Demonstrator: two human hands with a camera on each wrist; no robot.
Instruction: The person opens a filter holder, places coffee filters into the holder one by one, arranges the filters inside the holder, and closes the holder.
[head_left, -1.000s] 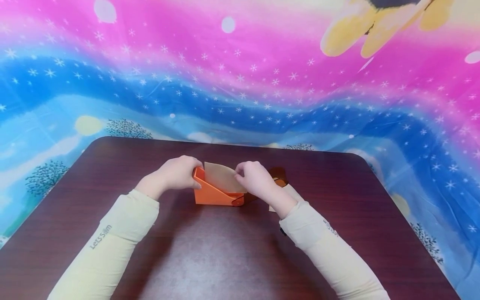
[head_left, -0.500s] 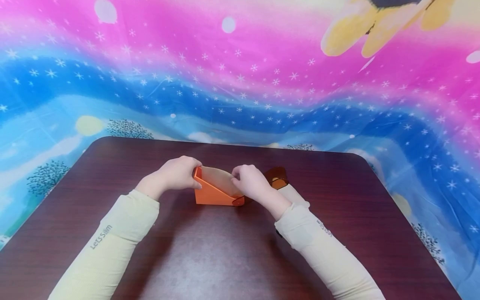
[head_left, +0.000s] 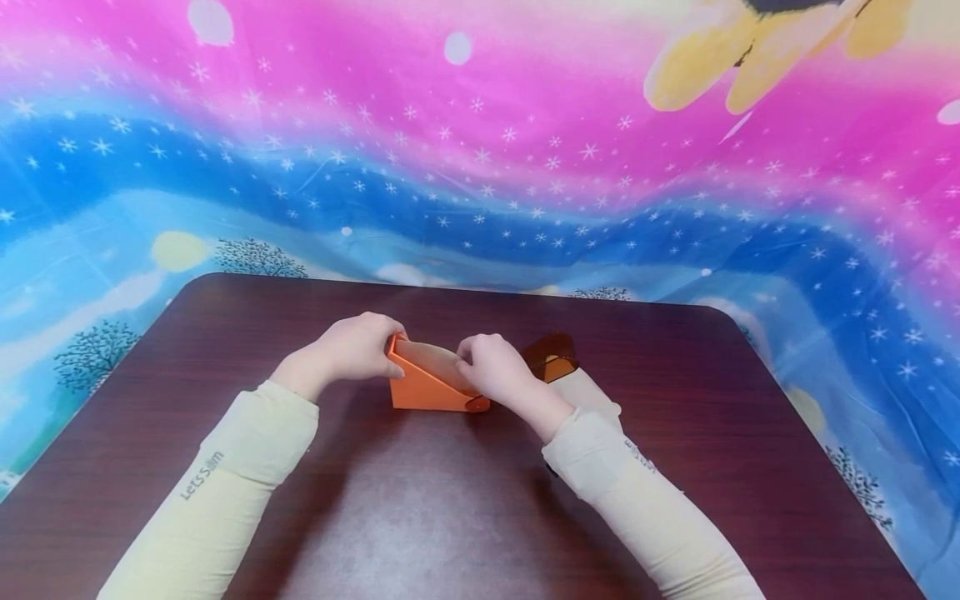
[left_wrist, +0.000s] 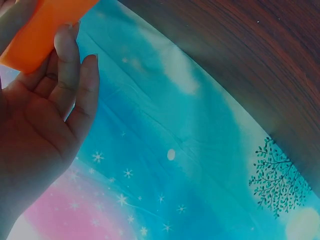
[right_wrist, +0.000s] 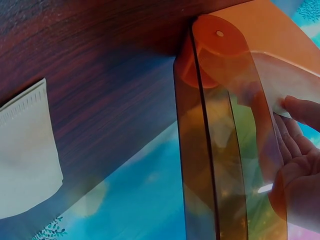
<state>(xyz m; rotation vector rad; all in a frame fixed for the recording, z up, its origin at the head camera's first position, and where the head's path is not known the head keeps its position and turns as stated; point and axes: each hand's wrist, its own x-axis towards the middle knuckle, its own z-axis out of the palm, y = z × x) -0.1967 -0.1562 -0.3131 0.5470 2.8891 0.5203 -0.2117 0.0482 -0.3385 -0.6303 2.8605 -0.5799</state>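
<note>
An orange filter box (head_left: 427, 393) with a sloping side stands on the table, its see-through brown lid (head_left: 557, 343) swung open to the right. My left hand (head_left: 358, 346) grips the box's tall left end; in the left wrist view the fingers curl round the orange wall (left_wrist: 42, 37). A tan paper coffee filter (head_left: 429, 357) sits mostly inside the box, only its curved upper edge showing. My right hand (head_left: 497, 367) pinches this filter near its right edge. In the right wrist view the thumb lies on the pale paper (right_wrist: 295, 82), beyond the lid's clear wall (right_wrist: 200, 150).
To the right of the box, partly behind my right forearm, more pale filter paper (head_left: 588, 395) with a crimped edge lies on the dark wooden table (head_left: 262, 333). A printed snowflake cloth (head_left: 480, 183) hangs behind the table's far edge.
The filter has sunk lower into the box, and my right hand has moved slightly left and down with it. My left hand has stayed on the box's end.
</note>
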